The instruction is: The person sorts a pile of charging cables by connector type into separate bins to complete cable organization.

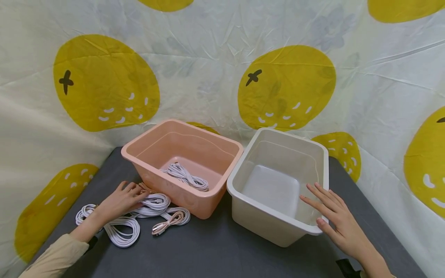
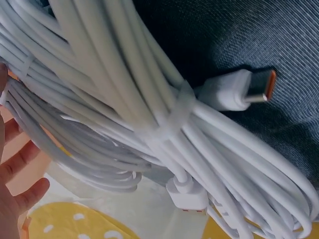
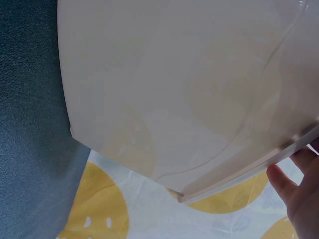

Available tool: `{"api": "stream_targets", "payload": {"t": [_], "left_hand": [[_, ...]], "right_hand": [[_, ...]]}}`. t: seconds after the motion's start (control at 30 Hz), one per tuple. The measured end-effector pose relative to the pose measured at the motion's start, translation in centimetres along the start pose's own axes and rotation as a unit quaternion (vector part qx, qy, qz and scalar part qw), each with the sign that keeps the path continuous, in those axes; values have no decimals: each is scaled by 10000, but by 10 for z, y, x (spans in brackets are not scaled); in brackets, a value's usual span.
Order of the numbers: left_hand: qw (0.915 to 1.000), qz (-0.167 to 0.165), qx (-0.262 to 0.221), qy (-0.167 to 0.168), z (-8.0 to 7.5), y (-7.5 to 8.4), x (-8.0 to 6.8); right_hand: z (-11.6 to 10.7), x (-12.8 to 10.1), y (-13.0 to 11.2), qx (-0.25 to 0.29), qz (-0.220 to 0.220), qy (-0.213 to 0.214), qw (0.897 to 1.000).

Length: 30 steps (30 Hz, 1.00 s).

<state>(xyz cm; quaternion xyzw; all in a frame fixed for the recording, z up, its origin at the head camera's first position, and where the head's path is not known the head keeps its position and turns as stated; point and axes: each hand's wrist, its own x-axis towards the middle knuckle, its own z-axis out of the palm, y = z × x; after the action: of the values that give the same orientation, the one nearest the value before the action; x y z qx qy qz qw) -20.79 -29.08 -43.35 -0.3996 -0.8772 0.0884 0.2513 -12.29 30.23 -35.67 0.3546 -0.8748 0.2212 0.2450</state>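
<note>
A dark grey table (image 1: 215, 247) is seen across the lower half of the frame. A pink bin (image 1: 153, 148) is set at centre, with a white bin (image 1: 278, 227) just beside it to the right. Bundled white cables (image 1: 121, 233) and a pinkish cable (image 1: 172, 221) are laid lower left.

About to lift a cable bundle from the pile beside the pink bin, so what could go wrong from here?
The bundles under the left hand overlap, so lifting one white cable bundle may drag the pink cable along. A loose connector sticks out of the tie and could snag the pink bin wall close by. The right hand only rests flat on the white bin rim, so that bin could slide.
</note>
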Motion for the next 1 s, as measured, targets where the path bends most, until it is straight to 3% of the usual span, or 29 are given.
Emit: {"api": "stream_targets", "payload": {"t": [0.13, 0.37, 0.63, 1.0], "left_hand": [[9998, -70, 209, 29, -4, -2, -3], [9996, -214, 175, -1, -16, -7, -5], [9988, -167, 380, 268, -25, -8, -4], [9982, -241, 508, -205, -51, -10, 1]], "right_hand": [[0, 0, -1, -30, 24, -15, 10000], [0, 0, -1, -29, 19, -10, 10000], [1, 0, 0, -1, -26, 20, 10000], [1, 0, 0, 9, -58, 42, 10000]]}}
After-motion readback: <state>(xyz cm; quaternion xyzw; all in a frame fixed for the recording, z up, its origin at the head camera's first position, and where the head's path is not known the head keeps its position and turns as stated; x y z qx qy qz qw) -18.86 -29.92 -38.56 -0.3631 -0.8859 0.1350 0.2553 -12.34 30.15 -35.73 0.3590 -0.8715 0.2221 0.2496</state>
